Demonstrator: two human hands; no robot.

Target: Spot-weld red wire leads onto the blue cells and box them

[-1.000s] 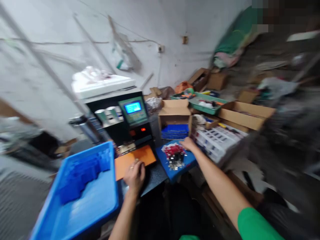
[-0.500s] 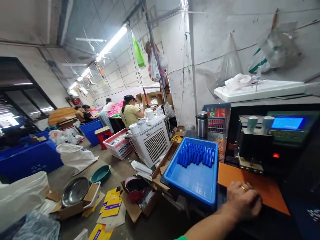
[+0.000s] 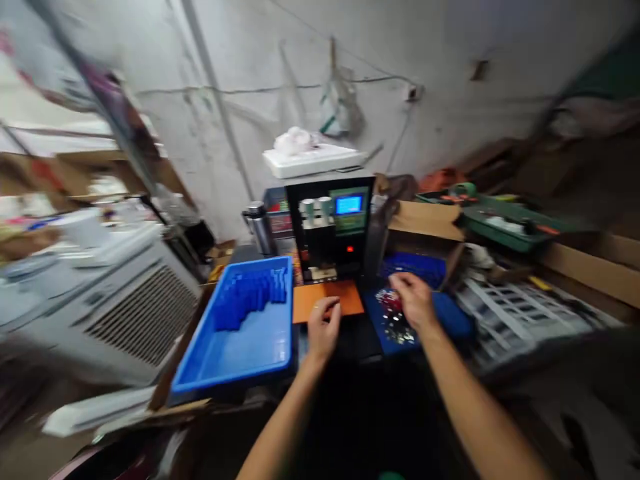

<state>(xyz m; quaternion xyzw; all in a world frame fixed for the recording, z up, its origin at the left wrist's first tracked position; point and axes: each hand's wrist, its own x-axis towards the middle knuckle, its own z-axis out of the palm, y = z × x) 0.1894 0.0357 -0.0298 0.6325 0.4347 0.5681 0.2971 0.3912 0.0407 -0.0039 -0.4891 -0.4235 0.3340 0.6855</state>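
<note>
My left hand (image 3: 324,328) rests over the front part of an orange board (image 3: 307,303), its fingers curled together; anything inside them is hidden. Over a heap of small shiny pieces (image 3: 393,320), some red and some silvery, is my right hand (image 3: 416,301), with thumb and fingertips pinched. Whatever is in that pinch is too small and blurred to name. The pieces lie on a blue surface (image 3: 383,337). Behind the orange board stands a black machine (image 3: 320,243) with a lit blue screen (image 3: 349,204) and a red light.
Left of the board, a blue tray (image 3: 250,343) holds many blue cylinders (image 3: 245,297) grouped at its back. A steel flask (image 3: 261,230) stands behind it. An open cardboard box (image 3: 425,220) with blue items, a green tray (image 3: 515,227) and a white rack (image 3: 520,313) are at right.
My view has swung right, from the workshop floor and the co-workers to the machine. My right hand has come into view over the shiny pieces; my left hand stays by the orange board.
</note>
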